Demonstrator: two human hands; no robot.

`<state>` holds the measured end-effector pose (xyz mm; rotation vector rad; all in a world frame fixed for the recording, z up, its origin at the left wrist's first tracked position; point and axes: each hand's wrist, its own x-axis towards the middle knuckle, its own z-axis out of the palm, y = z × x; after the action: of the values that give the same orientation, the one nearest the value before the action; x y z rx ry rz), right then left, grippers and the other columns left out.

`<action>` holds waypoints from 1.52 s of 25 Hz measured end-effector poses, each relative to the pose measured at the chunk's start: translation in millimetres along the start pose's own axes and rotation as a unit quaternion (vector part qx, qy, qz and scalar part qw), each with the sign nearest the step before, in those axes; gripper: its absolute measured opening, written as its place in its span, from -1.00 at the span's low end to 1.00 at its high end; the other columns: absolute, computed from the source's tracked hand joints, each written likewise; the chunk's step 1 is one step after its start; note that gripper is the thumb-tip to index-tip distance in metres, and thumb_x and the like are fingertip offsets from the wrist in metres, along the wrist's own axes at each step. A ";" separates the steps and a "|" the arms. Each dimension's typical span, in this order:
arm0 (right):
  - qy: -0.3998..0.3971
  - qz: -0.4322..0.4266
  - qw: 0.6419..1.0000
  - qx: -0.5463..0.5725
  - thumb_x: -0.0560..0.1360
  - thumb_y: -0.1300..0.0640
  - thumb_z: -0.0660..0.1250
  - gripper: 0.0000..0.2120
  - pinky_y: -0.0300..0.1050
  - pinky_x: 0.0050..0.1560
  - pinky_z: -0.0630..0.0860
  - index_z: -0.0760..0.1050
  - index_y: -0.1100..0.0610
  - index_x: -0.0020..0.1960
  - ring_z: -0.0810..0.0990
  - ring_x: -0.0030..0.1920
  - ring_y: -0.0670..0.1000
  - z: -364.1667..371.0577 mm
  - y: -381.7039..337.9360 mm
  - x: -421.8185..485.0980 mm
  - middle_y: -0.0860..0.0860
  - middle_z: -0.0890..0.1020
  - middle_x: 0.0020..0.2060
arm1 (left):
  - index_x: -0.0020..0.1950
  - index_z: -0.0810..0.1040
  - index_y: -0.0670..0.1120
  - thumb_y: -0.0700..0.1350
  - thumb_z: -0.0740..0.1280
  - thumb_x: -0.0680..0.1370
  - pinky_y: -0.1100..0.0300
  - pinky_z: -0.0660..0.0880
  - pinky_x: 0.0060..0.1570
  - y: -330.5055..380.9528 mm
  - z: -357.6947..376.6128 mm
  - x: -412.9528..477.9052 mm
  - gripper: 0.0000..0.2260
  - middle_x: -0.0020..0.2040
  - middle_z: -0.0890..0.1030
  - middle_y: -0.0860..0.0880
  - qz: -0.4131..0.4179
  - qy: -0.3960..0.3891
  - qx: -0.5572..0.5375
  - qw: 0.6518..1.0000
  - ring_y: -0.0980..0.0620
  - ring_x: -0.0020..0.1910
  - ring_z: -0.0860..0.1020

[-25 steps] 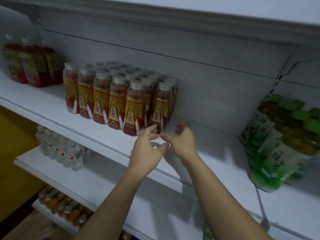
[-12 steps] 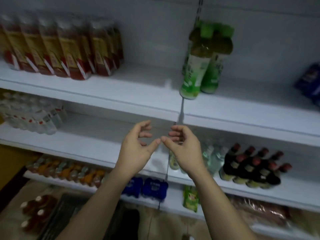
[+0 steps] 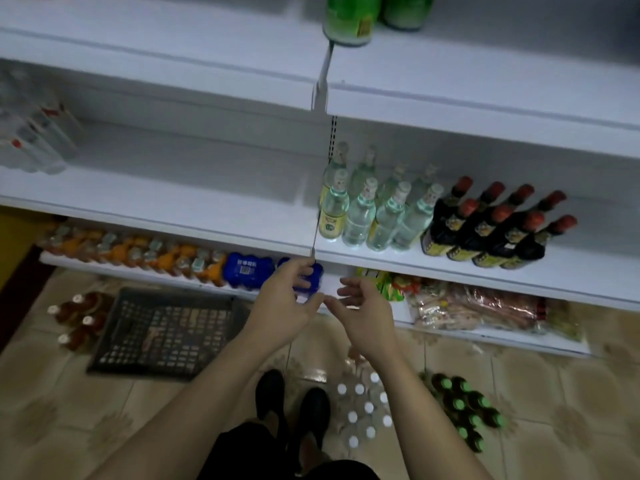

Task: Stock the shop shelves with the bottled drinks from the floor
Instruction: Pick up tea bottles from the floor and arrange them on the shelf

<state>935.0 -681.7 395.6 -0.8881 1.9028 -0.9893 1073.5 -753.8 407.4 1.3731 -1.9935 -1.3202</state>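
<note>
My left hand (image 3: 285,303) and my right hand (image 3: 363,311) hang side by side in front of the white shelves (image 3: 207,209), both empty with fingers apart. On the floor below stand a cluster of clear white-capped bottles (image 3: 363,414), a pack of green-capped bottles (image 3: 464,414) to its right, and a few brown white-capped bottles (image 3: 79,320) at the left. On the middle shelf stand clear glass bottles (image 3: 374,209) and dark red-capped bottles (image 3: 495,226). Green bottles (image 3: 349,19) sit on the shelf above.
A dark plastic crate (image 3: 166,330) lies on the tiled floor left of my feet (image 3: 291,407). The lowest shelf holds orange drinks (image 3: 138,251), blue packs (image 3: 249,270) and bagged snacks (image 3: 474,306). Water bottles (image 3: 34,140) stand at the far left.
My view has tilted down from the upper shelf of red-labelled bottles to the lower shelves and the floor. Both hands dropped with it and stayed empty, fingers apart.
</note>
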 end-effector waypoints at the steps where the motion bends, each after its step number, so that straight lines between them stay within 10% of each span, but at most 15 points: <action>1: -0.009 0.027 0.999 -0.015 0.45 0.06 0.50 -0.65 -0.44 -0.21 0.46 0.48 0.07 0.17 0.56 -0.15 -0.20 5.5 19.1 1.4 -0.13 0.58 -0.11 | 0.37 0.40 0.02 -0.12 0.47 0.48 0.38 0.48 0.00 -13.5 7.2 0.8 -0.50 0.17 0.51 0.13 -0.013 -0.013 0.009 1.000 0.22 0.07 0.52; 20: -0.015 0.314 0.931 -0.183 0.51 0.07 0.40 -0.58 -0.13 0.01 0.44 0.45 0.20 0.31 0.58 0.14 0.17 106.6 400.3 103.3 0.14 0.60 0.16 | 0.45 0.34 -0.04 -0.04 0.38 0.54 0.21 0.44 0.12 -315.6 235.9 64.7 -0.50 0.23 0.49 0.03 -0.161 -0.251 0.100 0.949 0.07 0.16 0.48; 32: -0.039 0.242 0.905 -0.347 0.46 0.01 0.44 -0.43 0.10 0.15 0.52 0.32 0.10 0.38 0.53 0.13 0.23 124.6 562.4 192.0 0.17 0.42 0.21 | 0.39 0.36 -0.03 -0.07 0.37 0.54 0.22 0.42 0.01 -418.5 359.2 112.8 -0.56 0.17 0.50 0.05 -0.172 -0.266 0.088 0.944 0.10 0.07 0.49; 38: -0.062 0.238 0.889 -0.386 0.56 0.08 0.28 -0.59 -0.07 -0.17 0.42 0.29 0.05 0.37 0.58 -0.02 0.23 133.3 605.1 211.9 0.18 0.44 0.13 | 0.43 0.34 0.03 -0.03 0.37 0.55 0.23 0.41 0.05 -453.3 378.2 109.3 -0.53 0.18 0.51 0.09 -0.187 -0.261 0.061 0.945 0.11 0.11 0.50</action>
<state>828.5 -629.3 -248.5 -0.8031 2.2658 0.1536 981.2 -704.0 -183.8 1.6492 -2.2453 -1.9261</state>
